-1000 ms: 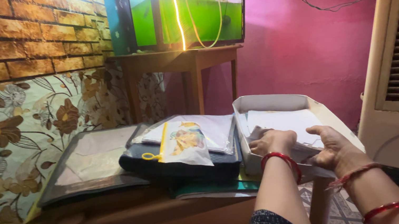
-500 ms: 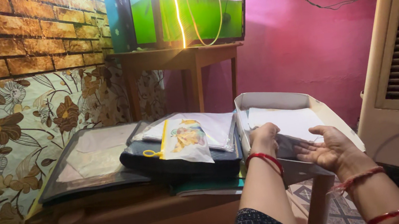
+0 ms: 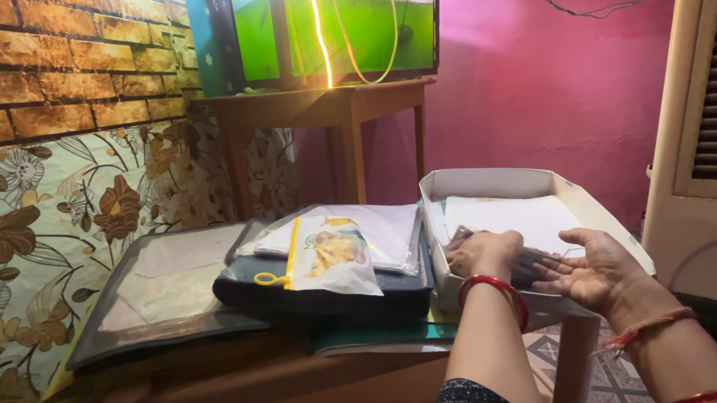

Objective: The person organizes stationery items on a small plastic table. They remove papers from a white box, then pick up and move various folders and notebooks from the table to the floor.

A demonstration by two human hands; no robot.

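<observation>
Since a second ago my right hand (image 3: 601, 267) has turned palm-up, open, at the white cardboard box's (image 3: 509, 182) near edge. My left hand (image 3: 482, 254) pinches a clear plastic sleeve (image 3: 535, 258) inside it, on the table (image 3: 215, 382).

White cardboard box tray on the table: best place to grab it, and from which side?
Take the white box tray by its near rim, coming from the front edge of the table, one hand per corner. It is shallow and open-topped with thin upright walls, and its near end overhangs the table slightly. The left hand and right hand are already there; the far side is hemmed by the wall.
</observation>
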